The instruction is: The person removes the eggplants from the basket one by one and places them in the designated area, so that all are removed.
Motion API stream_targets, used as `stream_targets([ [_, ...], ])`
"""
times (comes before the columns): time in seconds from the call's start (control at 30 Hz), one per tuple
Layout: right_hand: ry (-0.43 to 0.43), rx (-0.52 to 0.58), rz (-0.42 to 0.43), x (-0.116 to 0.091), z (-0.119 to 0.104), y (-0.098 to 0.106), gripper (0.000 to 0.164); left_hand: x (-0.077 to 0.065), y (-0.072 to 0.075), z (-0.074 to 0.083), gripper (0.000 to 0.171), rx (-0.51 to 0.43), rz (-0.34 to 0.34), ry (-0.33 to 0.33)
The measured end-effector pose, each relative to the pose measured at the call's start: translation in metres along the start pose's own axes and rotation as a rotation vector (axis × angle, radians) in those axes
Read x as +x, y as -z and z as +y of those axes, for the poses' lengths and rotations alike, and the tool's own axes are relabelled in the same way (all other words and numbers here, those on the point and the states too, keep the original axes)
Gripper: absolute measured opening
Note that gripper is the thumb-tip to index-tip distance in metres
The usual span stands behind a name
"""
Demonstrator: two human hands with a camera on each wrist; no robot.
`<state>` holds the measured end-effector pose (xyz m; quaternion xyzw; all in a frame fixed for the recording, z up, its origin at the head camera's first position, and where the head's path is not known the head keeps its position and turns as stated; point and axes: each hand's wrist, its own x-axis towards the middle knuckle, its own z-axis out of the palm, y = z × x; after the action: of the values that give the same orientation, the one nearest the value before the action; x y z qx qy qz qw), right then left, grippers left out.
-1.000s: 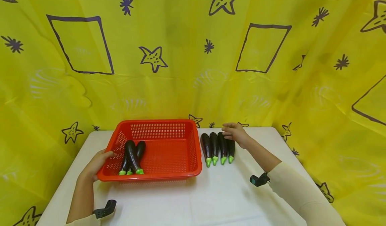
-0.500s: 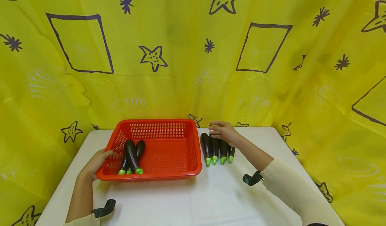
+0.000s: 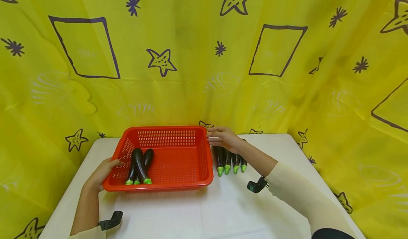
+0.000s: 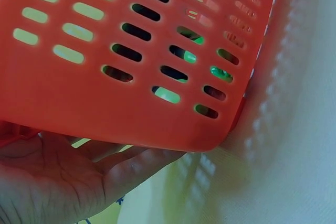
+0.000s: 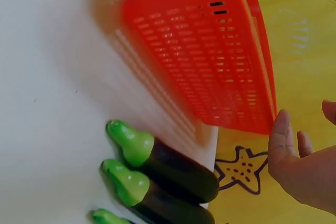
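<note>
Left grip (image 3: pixel 104 172) is holding the red basket (image 3: pixel 159 187) by its left end, thumb lying over the rim, fingers going underneath. Right grip (image 3: pixel 223 140) is holding nothing; its extended fingers are hovering at the basket's far right corner, and we aren't seeing for certain whether they're touching. Three eggplants (image 3: pixel 139 164) are lying inside the basket, at its left end, crossing one another. Four more eggplants (image 3: pixel 220 160) are lying side by side on the worktop (image 3: pixel 223 210), just right of the basket, the right grip partly hiding them. We're judging the step as two-handed basket holding, right side still lacking. Next move is probably calling for pinching the right rim, keeping everything level.
</note>
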<state>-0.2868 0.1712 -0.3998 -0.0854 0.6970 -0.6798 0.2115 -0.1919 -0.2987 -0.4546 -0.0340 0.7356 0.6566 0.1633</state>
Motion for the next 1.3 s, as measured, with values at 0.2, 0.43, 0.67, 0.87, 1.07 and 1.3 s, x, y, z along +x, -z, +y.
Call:
stream_targets([
  [0.2,0.025,-0.006,-0.049,0.006,-0.006,-0.012,0.050,0.001,0.002,0.000,0.059,0.003,-0.004,-0.002],
  [0.43,0.038,-0.034,-0.087,0.017,-0.011,-0.027,0.051,0.002,0.002,0.000,0.060,0.006,-0.006,-0.010],
  [0.67,0.039,-0.062,-0.093,0.029,-0.018,-0.045,0.049,0.003,0.001,0.001,0.061,0.007,-0.014,-0.004],
  [0.87,0.014,-0.040,-0.127,0.044,-0.029,-0.064,0.047,0.003,0.002,0.002,0.061,0.004,-0.021,-0.010],
  [1.07,-0.003,-0.061,-0.166,0.059,-0.033,-0.077,0.047,0.003,0.003,0.002,0.061,0.006,-0.024,-0.005],
  [1.3,-0.003,-0.106,-0.212,0.071,-0.029,-0.086,0.047,0.003,0.004,-0.001,0.060,0.003,-0.029,0.009],
])
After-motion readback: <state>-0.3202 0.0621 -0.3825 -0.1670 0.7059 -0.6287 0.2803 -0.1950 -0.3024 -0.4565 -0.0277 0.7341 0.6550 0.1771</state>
